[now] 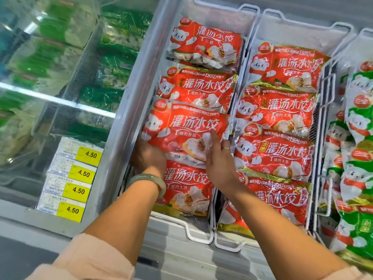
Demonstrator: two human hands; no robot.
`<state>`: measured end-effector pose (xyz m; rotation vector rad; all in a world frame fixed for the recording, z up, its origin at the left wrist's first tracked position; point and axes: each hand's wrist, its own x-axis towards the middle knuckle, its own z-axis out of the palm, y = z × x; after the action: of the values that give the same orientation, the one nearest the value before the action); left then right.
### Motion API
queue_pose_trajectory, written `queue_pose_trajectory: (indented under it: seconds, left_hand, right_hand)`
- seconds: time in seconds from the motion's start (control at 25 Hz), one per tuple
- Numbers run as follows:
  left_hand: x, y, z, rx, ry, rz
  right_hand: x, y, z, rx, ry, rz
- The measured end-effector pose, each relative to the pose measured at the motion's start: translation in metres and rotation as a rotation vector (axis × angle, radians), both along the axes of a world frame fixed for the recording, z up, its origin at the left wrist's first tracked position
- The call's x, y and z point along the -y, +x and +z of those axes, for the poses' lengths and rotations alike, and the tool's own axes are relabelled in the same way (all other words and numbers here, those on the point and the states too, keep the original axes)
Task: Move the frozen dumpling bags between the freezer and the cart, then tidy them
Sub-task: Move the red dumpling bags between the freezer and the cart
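Nearest you, your left wrist wears a pale green bangle (148, 179). Your left hand (148, 156) sits at the near left corner of a red dumpling bag (185, 128), its fingers tucked under the bag's edge and hidden, so you cannot tell whether they grip it. Your right hand (220, 160), a ring (225, 148) on one finger, lies with straight, close-set fingers flat on the bag's near right part. That bag rests in the left wire basket (198, 237) of the freezer, overlapping a nearer red bag (185, 188) and a farther red bag (197, 87). Just to the right, a second basket (228, 246) holds more red bags (278, 110). To the left are yellow 4.50 price labels (69, 211), and beyond them, green bags (119, 63) under glass.
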<state>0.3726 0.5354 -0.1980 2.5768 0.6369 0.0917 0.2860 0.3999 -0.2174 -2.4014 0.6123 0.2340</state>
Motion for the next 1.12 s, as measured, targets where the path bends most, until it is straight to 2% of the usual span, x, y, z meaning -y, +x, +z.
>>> queue_pose_trajectory:
  seconds: [0.04,0.12,0.16,0.24,0.36,0.68,0.88,1.12]
  left_hand:
    - [-0.001,0.000,0.002,-0.027,0.080,-0.033]
    - [0.009,0.001,0.004,-0.275,0.076,-0.166]
    - [0.017,0.000,0.002,-0.326,0.056,-0.241]
    - [0.032,-0.001,-0.004,-0.284,0.121,-0.437]
    - [0.034,-0.001,-0.020,-0.208,0.252,-0.642]
    - [0.032,0.033,-0.040,-0.409,0.253,-0.679]
    - [0.043,0.056,-0.041,-0.375,0.242,-0.665]
    - [0.026,0.029,-0.038,-0.385,0.278,-0.685]
  right_hand:
    - [0.000,-0.003,0.000,-0.016,-0.100,0.015]
    - [0.001,-0.004,0.003,-0.030,-0.302,-0.029]
    - [0.002,0.000,0.006,-0.006,-0.351,-0.031]
    - [0.005,0.013,0.010,0.021,-0.355,0.130]
    - [0.011,0.030,0.001,-0.134,-0.301,0.417]
    - [0.024,0.047,-0.012,-0.231,-0.193,0.405]
    - [0.033,0.074,-0.017,-0.254,-0.249,0.427]
    - [0.014,0.043,-0.018,-0.217,-0.234,0.415]
